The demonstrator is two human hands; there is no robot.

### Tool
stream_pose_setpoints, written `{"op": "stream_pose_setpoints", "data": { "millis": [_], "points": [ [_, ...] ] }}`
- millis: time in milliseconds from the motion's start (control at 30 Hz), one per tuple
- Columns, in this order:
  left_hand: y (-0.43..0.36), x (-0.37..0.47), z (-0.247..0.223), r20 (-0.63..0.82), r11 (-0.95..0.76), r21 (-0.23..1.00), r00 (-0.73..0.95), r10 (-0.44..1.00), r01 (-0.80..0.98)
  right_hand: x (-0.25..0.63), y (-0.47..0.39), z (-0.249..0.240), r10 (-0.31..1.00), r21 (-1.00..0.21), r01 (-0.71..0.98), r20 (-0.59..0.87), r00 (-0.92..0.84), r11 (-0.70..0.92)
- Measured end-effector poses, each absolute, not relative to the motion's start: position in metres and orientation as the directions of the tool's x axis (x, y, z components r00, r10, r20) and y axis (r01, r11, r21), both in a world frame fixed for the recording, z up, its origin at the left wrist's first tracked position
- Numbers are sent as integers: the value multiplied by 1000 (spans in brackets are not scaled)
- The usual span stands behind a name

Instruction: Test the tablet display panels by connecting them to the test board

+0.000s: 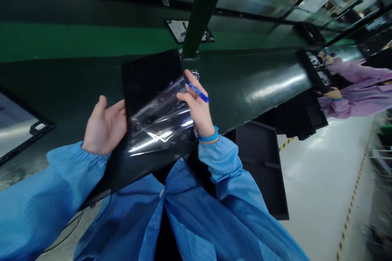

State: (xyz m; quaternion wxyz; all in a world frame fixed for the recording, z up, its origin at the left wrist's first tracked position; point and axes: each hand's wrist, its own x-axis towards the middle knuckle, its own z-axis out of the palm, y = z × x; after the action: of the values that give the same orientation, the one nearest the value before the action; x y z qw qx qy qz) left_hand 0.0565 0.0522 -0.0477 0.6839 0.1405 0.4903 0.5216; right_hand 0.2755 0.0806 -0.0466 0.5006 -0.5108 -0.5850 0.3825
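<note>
A dark flat panel (151, 75) with a glossy clear film (159, 124) over its lower part is in front of me at the bench edge. My left hand (105, 126) is at the panel's left edge, palm up and fingers apart, some fingertips hidden behind that edge. A blue pen (197, 90) is held in my right hand (197, 108), whose thumb and fingers are at the panel's right edge by the film. Whether the thumb pinches the film is too small to tell.
A green post (205, 6) rises behind the panel. Another framed panel (18, 124) lies at left, and one (177, 30) behind the post. Black trays (260, 167) stand at lower right. A person in pink sleeves (352, 85) works at far right.
</note>
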Motion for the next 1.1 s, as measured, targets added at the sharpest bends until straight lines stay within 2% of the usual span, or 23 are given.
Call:
{"op": "stream_pose_setpoints", "data": {
  "millis": [67,167,233,333,433,533,700,967,1033,1100],
  "points": [
    [47,54,-46,-534,446,655,44,845,-609,254,71,-51,979,-961,190,205,-6,202],
    [40,46,-43,-551,409,665,-42,833,-625,252,58,-56,972,-944,230,228,-62,236],
    [38,39,-43,-601,417,659,-104,793,-626,272,53,-61,956,-898,345,292,3,273],
    [40,31,-46,-685,472,607,-120,719,-640,317,50,-76,852,-716,625,502,151,311],
    [43,26,-46,-703,481,588,-117,702,-650,349,52,-96,794,-465,831,606,46,306],
    [45,23,-45,-678,445,632,-176,714,-635,360,52,-112,816,-318,894,571,-86,317],
    [44,24,-43,-706,485,622,-173,687,-615,360,49,-117,807,-329,861,572,-145,388],
    [44,32,-32,-734,511,604,-176,656,-611,362,51,-117,838,-319,872,519,-168,372],
    [44,35,-35,-734,492,605,-198,650,-626,361,51,-115,826,-333,865,543,-149,375],
    [43,36,-40,-725,454,612,-230,650,-647,354,49,-108,794,-383,852,604,-59,355]
  ]
}}
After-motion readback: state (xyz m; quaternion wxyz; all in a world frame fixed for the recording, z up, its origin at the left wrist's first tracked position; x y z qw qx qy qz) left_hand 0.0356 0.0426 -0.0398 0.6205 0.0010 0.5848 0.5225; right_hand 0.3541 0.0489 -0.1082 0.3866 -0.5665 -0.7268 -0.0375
